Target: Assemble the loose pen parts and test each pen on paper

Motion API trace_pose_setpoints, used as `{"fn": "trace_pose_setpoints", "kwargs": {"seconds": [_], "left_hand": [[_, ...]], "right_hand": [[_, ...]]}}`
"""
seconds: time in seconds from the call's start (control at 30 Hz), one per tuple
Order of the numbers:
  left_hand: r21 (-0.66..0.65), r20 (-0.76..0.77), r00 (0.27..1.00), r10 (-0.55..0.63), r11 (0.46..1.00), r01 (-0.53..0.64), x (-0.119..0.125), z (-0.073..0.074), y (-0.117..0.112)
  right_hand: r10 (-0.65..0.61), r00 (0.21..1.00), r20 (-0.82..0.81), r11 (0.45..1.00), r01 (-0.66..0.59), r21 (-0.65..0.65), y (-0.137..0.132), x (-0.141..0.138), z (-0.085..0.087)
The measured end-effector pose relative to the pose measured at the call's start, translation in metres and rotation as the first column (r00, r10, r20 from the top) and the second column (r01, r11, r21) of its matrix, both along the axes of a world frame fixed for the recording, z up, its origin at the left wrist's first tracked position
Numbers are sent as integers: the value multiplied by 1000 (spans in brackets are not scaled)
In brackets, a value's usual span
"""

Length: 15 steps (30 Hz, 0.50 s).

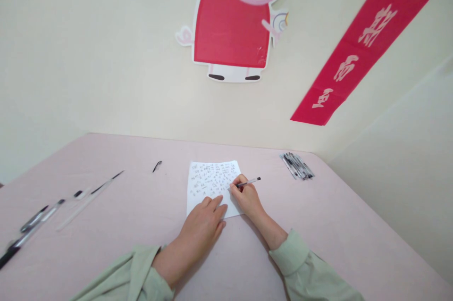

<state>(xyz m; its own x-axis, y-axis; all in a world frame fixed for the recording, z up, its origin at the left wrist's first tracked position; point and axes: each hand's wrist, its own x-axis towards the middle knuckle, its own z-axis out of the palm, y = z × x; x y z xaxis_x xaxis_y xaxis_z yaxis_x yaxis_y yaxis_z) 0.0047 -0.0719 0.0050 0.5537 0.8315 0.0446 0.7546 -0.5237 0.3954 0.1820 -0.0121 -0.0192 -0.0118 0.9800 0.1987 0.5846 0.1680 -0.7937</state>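
A white sheet of paper [198, 203] with rows of dark handwriting lies on the pink-covered table, its lower part blank. My left hand [204, 220] rests flat across the sheet's lower edge, fingers stretched out. Pinched in my right hand [247, 196] is a clear pen [252, 181] with a dark end, slanting up to the right. The pen's tip is close to the right side of the writing; my fingers partly hide it, so I cannot tell whether it touches the paper.
A bundle of pens [297, 166] lies at the table's back right. A black pen cap [157, 166] sits left of the paper. Several pens and pen parts [41, 218] are scattered at the far left. Behind the table [141, 235], a wall bears a cartoon cutout [231, 22] and red banner [354, 55].
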Motion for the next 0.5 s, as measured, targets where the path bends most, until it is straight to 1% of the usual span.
{"fn": "trace_pose_setpoints", "kwargs": {"seconds": [0.27, 0.5], "left_hand": [[14, 15, 1000, -3, 1000, 3, 0, -2, 1], [22, -28, 1000, -2, 1000, 2, 0, 1, -1]], "right_hand": [[-2, 1000, -4, 1000, 2, 6, -1, 0, 2], [20, 1000, 6, 1000, -20, -9, -1, 0, 0]]}}
